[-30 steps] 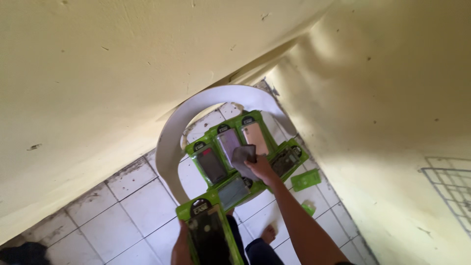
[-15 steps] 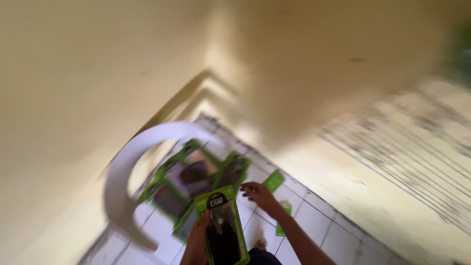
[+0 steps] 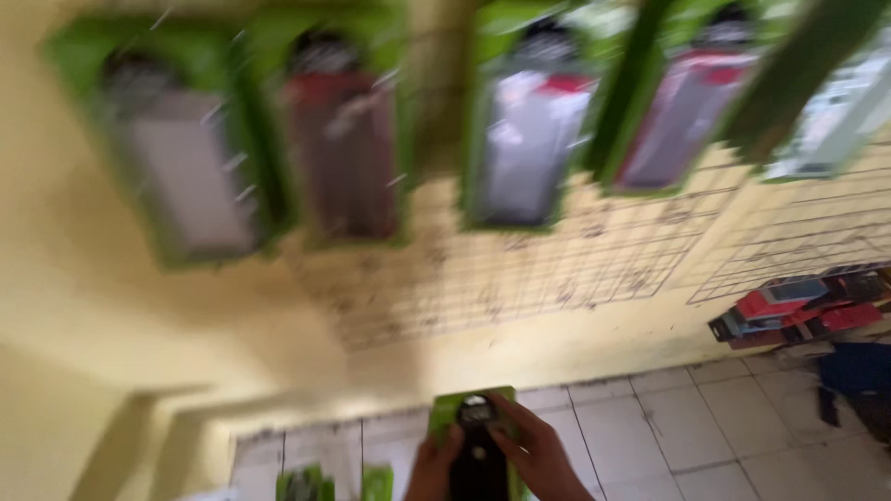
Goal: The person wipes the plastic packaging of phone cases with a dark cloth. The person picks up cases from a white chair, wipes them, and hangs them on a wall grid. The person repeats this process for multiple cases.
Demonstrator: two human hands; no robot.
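1. Camera view has swung up since half a second ago: white chair and the packs lying on it are out of sight, and a wall grid with hanging packs now fills the top.
2. Both hands sit at the bottom edge, holding one green blister pack (image 3: pixel 475 436) with a dark item inside, upright in front of the tiled floor (image 3: pixel 677 427).
3. Left hand (image 3: pixel 434 471): fingers wrapped on the pack's lower left side, grip closed on it; hand partly cut off by the frame.
4. Right hand (image 3: pixel 538 455): fingers curled over the pack's right edge and top corner, grip pressed on it.
5. Wire grid (image 3: pixel 557 269) on the yellow wall (image 3: pixel 121 325), heavily blurred.
6. Row of green hanging packs (image 3: pixel 520 121) across the top, above the held pack and well apart from it; contents look grey, dark red, white, too blurred to say more.
7. Red and dark packs (image 3: pixel 798 311) stacked at right by the grid's lower edge.
8. Two small green packs (image 3: pixel 339 482) on the floor, bottom left, near the left hand, not touching.
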